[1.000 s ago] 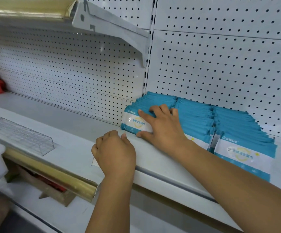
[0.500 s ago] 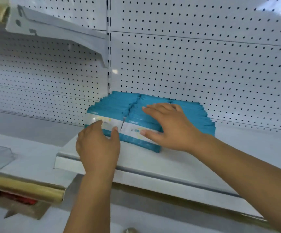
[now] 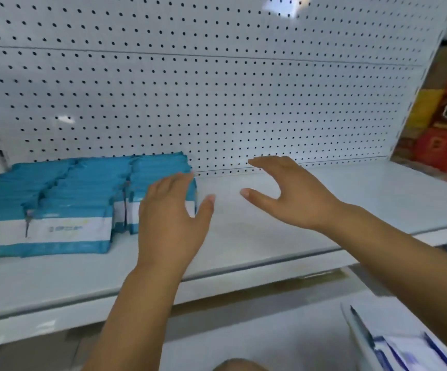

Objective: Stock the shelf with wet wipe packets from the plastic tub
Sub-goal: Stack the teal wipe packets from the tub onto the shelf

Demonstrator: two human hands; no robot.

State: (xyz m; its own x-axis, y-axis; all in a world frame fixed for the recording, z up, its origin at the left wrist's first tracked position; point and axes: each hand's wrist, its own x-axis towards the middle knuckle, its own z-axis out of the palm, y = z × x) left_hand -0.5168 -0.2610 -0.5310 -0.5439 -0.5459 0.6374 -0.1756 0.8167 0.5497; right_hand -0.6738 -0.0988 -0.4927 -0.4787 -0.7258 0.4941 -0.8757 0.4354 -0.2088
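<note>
Teal packets fill the shelf at left; left hand and right hand hover spread, empty. Next: fetch packets from the tub.

Three rows of wet wipe packets are being kept on the left part of the shelf, running from near its front edge back to the pegboard wall behind. The left hand is being held spread in front of the rightmost row, its fingers over that row's top. The right hand is being held spread just to its right, above a bare stretch of shelf. Boxes are being kept at the far right, beyond the shelf's end. The plastic tub is being kept below the shelf, at lower right, with packets lying in it.
</note>
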